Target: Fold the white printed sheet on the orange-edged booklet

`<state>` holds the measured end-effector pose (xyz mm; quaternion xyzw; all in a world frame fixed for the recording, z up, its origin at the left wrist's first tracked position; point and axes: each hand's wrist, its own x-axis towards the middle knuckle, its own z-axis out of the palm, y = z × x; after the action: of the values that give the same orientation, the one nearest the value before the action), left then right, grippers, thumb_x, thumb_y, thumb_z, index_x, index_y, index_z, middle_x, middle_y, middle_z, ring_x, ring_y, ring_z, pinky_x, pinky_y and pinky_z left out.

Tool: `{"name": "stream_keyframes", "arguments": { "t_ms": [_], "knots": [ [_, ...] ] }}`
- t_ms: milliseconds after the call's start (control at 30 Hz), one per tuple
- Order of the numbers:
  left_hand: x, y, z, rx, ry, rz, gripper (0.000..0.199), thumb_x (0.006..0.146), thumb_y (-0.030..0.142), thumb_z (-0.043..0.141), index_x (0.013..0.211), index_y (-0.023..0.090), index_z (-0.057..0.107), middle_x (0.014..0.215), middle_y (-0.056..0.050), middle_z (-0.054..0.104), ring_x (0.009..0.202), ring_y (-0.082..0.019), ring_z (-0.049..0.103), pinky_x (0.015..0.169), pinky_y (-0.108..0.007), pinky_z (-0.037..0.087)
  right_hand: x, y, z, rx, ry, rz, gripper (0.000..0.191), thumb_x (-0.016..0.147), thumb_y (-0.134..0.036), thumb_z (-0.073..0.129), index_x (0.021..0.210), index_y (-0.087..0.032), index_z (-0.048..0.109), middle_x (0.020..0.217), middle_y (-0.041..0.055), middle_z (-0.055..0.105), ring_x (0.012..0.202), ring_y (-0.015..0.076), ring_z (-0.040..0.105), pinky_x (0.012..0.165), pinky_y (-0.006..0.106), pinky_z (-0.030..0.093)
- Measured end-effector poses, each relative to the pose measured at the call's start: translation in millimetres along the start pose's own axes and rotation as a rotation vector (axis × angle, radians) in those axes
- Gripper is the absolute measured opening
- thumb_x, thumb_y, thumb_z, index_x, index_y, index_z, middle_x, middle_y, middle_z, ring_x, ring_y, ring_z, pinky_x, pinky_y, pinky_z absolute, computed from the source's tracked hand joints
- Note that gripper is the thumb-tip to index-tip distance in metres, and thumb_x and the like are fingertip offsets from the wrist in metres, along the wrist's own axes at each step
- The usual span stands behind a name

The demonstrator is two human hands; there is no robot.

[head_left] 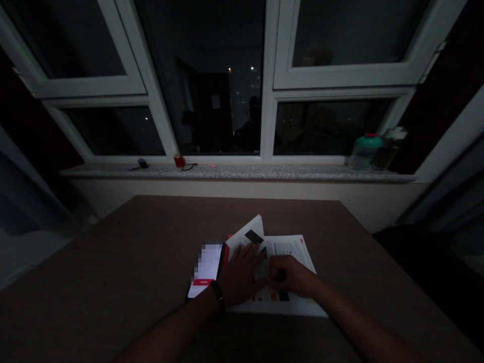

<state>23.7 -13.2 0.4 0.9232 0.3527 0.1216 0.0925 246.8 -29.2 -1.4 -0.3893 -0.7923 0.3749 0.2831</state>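
An open book (289,247) with printed text and pictures lies on the brown table, its left page raised and folded at the top. Across that left page my left hand (242,275) rests flat with fingers spread; a dark band circles the wrist. My right hand (291,276) is curled over the middle of the book, thumb and fingers pinched together near the left hand's thumb. Whatever may be in the pinch is hidden. Left of the book, partly beside my left wrist, is a phone (206,264) with a lit screen.
The table (124,262) reaches toward a granite windowsill (242,172). On the sill are a red can (179,161), a small dark bottle (142,162) and a clear jug with a teal lid (365,151). White-framed windows rise behind, dark outside. The room is dim.
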Motion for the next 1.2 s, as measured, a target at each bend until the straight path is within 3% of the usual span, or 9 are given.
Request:
{"name": "stream_keyframes", "arguments": {
  "t_ms": [133, 367, 633, 733, 800, 1000, 1200],
  "knots": [
    [-0.8, -1.0, 1.0, 0.007, 0.003, 0.012, 0.069, 0.092, 0.057, 0.052, 0.150, 0.026, 0.030, 0.157, -0.009, 0.026, 0.145, -0.032, 0.020, 0.116, -0.055, 0.017, -1.3, -5.1, 0.0, -0.034, -0.050, -0.005, 0.013, 0.070, -0.011, 0.068, 0.070, -0.018, 0.057, 0.074, -0.0028, 0.060, 0.065, 0.0115, 0.053, 0.057, 0.020, 0.038],
    [-1.2, -1.0, 2.8, 0.012, 0.018, -0.001, 0.068, 0.093, 0.058, 0.050, 0.150, 0.027, 0.029, 0.157, -0.009, 0.027, 0.145, -0.031, 0.021, 0.116, -0.055, 0.017, 4.2, 3.9, 5.3, -0.083, 0.115, 0.077, 0.014, 0.071, -0.010, 0.064, 0.076, -0.020, 0.055, 0.068, -0.0045, 0.055, 0.062, 0.0118, 0.051, 0.055, 0.020, 0.036],
    [0.2, 0.9, -2.3, 0.003, -0.013, -0.005, 0.069, 0.092, 0.060, 0.050, 0.149, 0.026, 0.031, 0.157, -0.010, 0.027, 0.145, -0.032, 0.021, 0.116, -0.056, 0.018, -0.7, -7.4, -1.9, -0.011, -0.072, -0.032, 0.014, 0.066, -0.010, 0.072, 0.069, -0.018, 0.061, 0.075, -0.0031, 0.060, 0.069, 0.0123, 0.055, 0.061, 0.021, 0.040],
    [0.1, 0.0, -1.1, 0.001, -0.015, -0.009, 0.069, 0.092, 0.060, 0.050, 0.149, 0.026, 0.031, 0.157, -0.009, 0.026, 0.145, -0.032, 0.021, 0.116, -0.056, 0.017, -2.3, -7.7, -3.6, 0.004, -0.099, -0.001, 0.016, 0.063, -0.012, 0.075, 0.070, -0.018, 0.062, 0.075, -0.0033, 0.060, 0.068, 0.0123, 0.054, 0.060, 0.021, 0.039],
    [-0.2, -0.7, -0.6, 0.000, -0.014, -0.007, 0.070, 0.092, 0.060, 0.051, 0.149, 0.026, 0.032, 0.157, -0.009, 0.026, 0.144, -0.033, 0.021, 0.116, -0.056, 0.018, -2.2, -2.9, -3.8, 0.027, -0.064, 0.040, 0.015, 0.066, -0.014, 0.074, 0.071, -0.018, 0.060, 0.073, -0.0034, 0.059, 0.065, 0.0117, 0.052, 0.056, 0.020, 0.037],
    [-1.0, 2.0, -5.9, -0.019, -0.011, 0.016, 0.072, 0.084, 0.056, 0.063, 0.145, 0.028, 0.038, 0.155, -0.009, 0.032, 0.142, -0.034, 0.027, 0.114, -0.056, 0.020, 6.1, 15.0, 1.2, 0.159, 0.218, 0.150, 0.017, 0.078, -0.023, 0.067, 0.072, -0.019, 0.052, 0.062, -0.0047, 0.053, 0.059, 0.0117, 0.046, 0.054, 0.022, 0.034],
    [-1.7, 5.5, -9.7, -0.040, 0.019, 0.042, 0.071, 0.080, 0.056, 0.068, 0.141, 0.028, 0.043, 0.151, -0.009, 0.037, 0.137, -0.035, 0.033, 0.112, -0.055, 0.023, 8.9, 13.0, 8.2, 0.081, 0.225, 0.109, 0.016, 0.074, -0.016, 0.066, 0.068, -0.020, 0.051, 0.062, -0.0055, 0.049, 0.058, 0.0114, 0.045, 0.053, 0.022, 0.032]
  ]
}}
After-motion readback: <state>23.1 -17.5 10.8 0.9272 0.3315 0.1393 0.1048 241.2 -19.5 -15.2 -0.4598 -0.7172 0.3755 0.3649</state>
